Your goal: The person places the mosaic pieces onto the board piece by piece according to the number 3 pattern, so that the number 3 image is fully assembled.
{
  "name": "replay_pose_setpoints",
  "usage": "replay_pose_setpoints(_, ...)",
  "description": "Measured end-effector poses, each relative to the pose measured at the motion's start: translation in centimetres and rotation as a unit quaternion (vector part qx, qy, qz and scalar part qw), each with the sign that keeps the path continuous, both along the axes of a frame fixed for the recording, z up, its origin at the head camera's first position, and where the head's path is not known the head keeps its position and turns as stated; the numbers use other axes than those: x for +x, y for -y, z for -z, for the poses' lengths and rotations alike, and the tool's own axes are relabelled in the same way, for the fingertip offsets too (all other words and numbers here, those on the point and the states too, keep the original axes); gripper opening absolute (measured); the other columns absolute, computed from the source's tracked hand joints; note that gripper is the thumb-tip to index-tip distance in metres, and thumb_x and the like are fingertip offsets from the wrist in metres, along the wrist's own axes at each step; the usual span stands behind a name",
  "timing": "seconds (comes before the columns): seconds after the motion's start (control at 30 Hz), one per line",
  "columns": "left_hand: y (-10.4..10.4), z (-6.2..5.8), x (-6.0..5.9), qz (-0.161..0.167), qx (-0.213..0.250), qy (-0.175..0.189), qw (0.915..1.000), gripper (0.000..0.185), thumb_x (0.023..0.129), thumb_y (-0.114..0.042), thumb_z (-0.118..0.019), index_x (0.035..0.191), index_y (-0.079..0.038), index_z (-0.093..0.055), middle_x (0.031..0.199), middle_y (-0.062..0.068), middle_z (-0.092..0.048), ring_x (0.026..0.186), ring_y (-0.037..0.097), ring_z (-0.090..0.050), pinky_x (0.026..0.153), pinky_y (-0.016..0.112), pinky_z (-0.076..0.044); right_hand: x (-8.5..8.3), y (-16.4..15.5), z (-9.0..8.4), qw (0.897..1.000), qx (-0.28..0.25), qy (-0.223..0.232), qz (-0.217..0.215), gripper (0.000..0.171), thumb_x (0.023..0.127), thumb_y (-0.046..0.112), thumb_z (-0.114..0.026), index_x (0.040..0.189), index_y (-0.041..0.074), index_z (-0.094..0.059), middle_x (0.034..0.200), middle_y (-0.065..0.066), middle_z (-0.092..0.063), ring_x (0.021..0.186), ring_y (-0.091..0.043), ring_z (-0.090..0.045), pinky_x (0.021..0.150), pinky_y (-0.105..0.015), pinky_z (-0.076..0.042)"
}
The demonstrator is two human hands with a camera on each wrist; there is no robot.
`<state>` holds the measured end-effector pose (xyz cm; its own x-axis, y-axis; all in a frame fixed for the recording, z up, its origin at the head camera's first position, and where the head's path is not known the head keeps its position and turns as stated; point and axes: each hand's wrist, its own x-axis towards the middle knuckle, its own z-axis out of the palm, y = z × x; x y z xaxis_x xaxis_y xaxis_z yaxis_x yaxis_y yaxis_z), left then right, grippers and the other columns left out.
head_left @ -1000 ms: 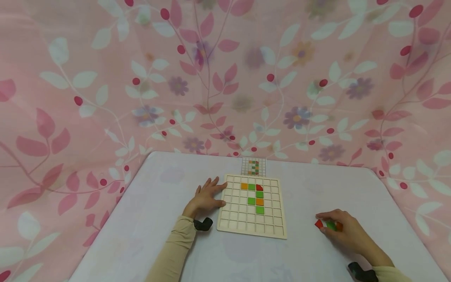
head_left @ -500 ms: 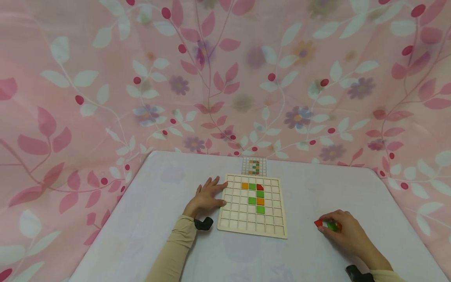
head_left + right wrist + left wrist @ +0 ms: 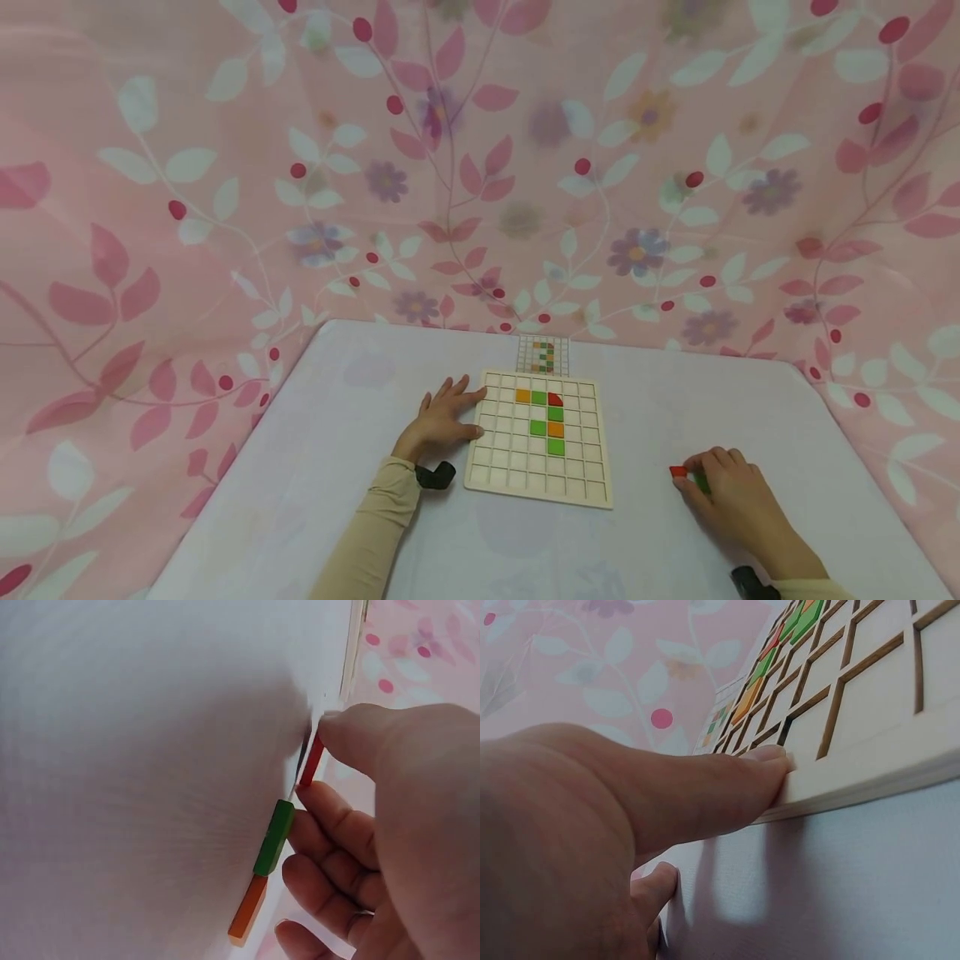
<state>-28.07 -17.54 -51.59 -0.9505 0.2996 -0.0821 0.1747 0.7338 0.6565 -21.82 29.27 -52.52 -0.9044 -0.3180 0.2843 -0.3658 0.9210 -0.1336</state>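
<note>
A wooden grid board lies on the white table, and everything else sits in relation to it. The left hand rests flat on the table at the board's left edge, fingers straight and spread, its grip released; in the left wrist view the thumb presses against the board's pale side wall. Inside the board's cells lie an orange tile, green tiles and one red tile, forming a short bent column near the board's middle and far rows. Beyond the board's far edge a small pattern card lies on the table. Well to the right of the board, near its front corner, the right hand is curled over a little row of loose tiles; the right wrist view shows thumb and forefinger pinching the red loose tile, while the green loose tile and the orange loose tile lie in line just beside the other fingertips on the table. A pink floral cloth hangs behind the board.
</note>
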Motion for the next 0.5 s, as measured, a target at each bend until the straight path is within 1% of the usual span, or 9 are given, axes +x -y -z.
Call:
replay_pose_setpoints(0.13,0.0,0.1,0.0,0.000,-0.003,-0.001,1.0000,0.072,0.086,-0.028,-0.075,0.151,-0.019,-0.044,0.164,0.013,-0.019,0.152,0.039,-0.004,0.114,0.070,0.001,-0.1,0.0,0.1,1.000,-0.013,0.013,0.010,0.034,0.087,0.038,-0.074,0.095,0.005,-0.068,0.090,-0.005,-0.063,0.086,-0.027,-0.055,0.066,-0.044,-0.044)
replay_pose_setpoints(0.3,0.0,0.1,0.1,-0.004,-0.010,0.002,0.9999,0.072,0.087,-0.028,-0.075,0.151,-0.019,-0.043,0.165,0.012,-0.018,0.152,0.038,-0.004,0.114,0.069,0.001,-0.2,0.6,0.0,0.999,-0.035,0.025,0.011,0.036,0.088,0.039,-0.074,0.096,0.005,-0.069,0.089,-0.003,-0.063,0.086,-0.024,-0.055,0.070,-0.045,-0.045)
replay_pose_setpoints(0.5,-0.2,0.0,0.1,-0.008,-0.006,0.004,0.9999,0.072,0.086,-0.028,-0.075,0.151,-0.020,-0.044,0.165,0.011,-0.018,0.153,0.037,-0.004,0.115,0.069,0.002,-0.8,2.0,-0.5,0.999,-0.049,0.002,-0.006,0.031,0.084,0.032,-0.078,0.095,0.005,-0.069,0.088,-0.002,-0.063,0.086,-0.024,-0.055,0.072,-0.046,-0.047)
